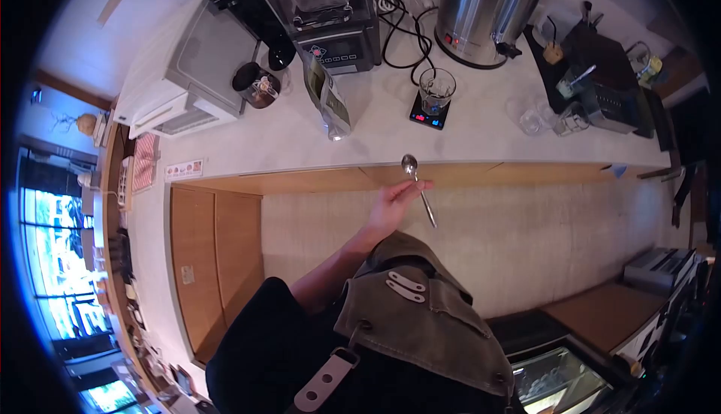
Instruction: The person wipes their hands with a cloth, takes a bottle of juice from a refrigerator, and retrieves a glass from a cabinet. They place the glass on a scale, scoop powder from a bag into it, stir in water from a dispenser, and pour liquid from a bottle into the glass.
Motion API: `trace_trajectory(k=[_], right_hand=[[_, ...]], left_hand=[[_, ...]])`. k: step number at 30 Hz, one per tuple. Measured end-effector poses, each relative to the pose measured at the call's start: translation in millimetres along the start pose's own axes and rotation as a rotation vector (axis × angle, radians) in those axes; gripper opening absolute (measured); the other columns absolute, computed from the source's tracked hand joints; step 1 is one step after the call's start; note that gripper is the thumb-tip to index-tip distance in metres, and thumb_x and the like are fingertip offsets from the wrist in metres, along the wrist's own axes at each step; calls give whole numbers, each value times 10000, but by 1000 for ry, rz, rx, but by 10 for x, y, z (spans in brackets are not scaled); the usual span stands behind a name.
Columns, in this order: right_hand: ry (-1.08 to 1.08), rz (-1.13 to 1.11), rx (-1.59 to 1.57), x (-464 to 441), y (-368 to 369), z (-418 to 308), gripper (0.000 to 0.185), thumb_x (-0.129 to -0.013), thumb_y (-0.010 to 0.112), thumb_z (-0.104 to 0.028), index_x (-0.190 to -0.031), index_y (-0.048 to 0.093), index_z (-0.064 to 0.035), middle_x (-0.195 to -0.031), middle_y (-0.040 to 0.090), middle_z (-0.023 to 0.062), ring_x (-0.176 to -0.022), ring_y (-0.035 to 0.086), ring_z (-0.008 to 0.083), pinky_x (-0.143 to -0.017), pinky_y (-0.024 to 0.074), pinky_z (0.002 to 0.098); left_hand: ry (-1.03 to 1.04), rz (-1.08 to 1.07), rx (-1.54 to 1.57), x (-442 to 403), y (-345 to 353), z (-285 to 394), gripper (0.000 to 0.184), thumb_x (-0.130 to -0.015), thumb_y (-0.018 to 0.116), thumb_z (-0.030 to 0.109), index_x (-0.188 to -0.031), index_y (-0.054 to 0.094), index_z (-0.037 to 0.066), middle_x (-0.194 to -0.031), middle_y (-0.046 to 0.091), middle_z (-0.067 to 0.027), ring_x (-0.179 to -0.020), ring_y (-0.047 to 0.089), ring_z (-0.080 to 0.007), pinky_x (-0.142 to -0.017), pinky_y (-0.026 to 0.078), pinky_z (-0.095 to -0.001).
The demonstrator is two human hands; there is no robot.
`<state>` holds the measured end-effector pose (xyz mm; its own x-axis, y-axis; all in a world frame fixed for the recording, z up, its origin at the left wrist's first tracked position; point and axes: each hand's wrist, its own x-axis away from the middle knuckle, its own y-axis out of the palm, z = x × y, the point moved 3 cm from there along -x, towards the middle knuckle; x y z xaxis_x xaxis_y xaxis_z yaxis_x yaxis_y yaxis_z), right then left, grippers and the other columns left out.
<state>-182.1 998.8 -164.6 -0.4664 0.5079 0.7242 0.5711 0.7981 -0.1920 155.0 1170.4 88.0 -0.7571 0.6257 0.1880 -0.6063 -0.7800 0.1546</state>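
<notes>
My left hand [394, 203] reaches out in front of the apron, just off the counter's front edge. Its fingers are pinched on a metal spoon [428, 207], with the bowl pointing toward the counter and the handle hanging down to the right. Beyond the spoon, a clear glass [437, 92] stands on a small black scale [427, 116] with lit red and blue digits. An upright pouch [328, 102] is on the counter to the left of the scale. My right hand does not show.
On the counter [375, 140] are a blender [338, 46], a dark-lidded jar [257, 86], a white appliance [199, 76], a steel urn [488, 16] with a tap, and black cables [402, 42]. Several clear glasses [535, 117] and a dark container [612, 106] stand to the right.
</notes>
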Motion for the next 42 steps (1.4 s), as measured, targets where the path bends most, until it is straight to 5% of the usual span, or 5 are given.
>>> trace_trajectory(k=[11, 15, 23, 37, 42], right_hand=[[-98, 188, 484, -93, 653, -341, 647, -1041, 607, -274, -1563, 359, 20, -1456, 573, 252, -1378, 543, 330, -1152, 421, 430], [-467, 127, -176, 61, 793, -1838, 353, -1005, 617, -90, -1335, 633, 35, -1197, 734, 170, -1068, 720, 235, -889, 589, 343], [-673, -427, -370, 1089, 2159, -4027, 560, -881, 771, 47, -1397, 557, 22, -1050, 733, 105, -957, 689, 165, -893, 557, 322], [-1208, -373, -549, 733, 2292, -5046, 347, -1089, 540, -269, -1151, 664, 50, -915, 613, 110, -773, 563, 186, -700, 473, 341], [-1360, -254, 104, 737, 2054, -5658, 271, -1063, 578, -216, -1062, 710, 21, -848, 576, 76, -747, 533, 163, -677, 433, 304]], left_hand=[[128, -247, -18, -677, -376, 1071, 370, -1095, 534, 271, -1228, 730, -13, -1235, 736, -87, -1175, 625, -145, -1041, 465, -335], [159, -218, -86, -808, -647, 1300, 351, -1088, 561, 250, -1234, 724, -24, -1175, 746, -52, -1119, 616, -99, -1045, 445, -295], [108, -243, 251, -955, -1006, 1393, 391, -1093, 523, 263, -1244, 699, -52, -1267, 708, -150, -1212, 632, -219, -1085, 460, -386], [-54, -441, 223, -496, -1953, 1471, 334, -1034, 618, 63, -1357, 620, -22, -1161, 737, -119, -1189, 666, -218, -1040, 505, -306], [141, 172, -466, -681, -2868, 835, 1193, -716, 957, 214, -1617, 197, 31, -1600, 387, -212, -1494, 376, -336, -1176, 383, -475]])
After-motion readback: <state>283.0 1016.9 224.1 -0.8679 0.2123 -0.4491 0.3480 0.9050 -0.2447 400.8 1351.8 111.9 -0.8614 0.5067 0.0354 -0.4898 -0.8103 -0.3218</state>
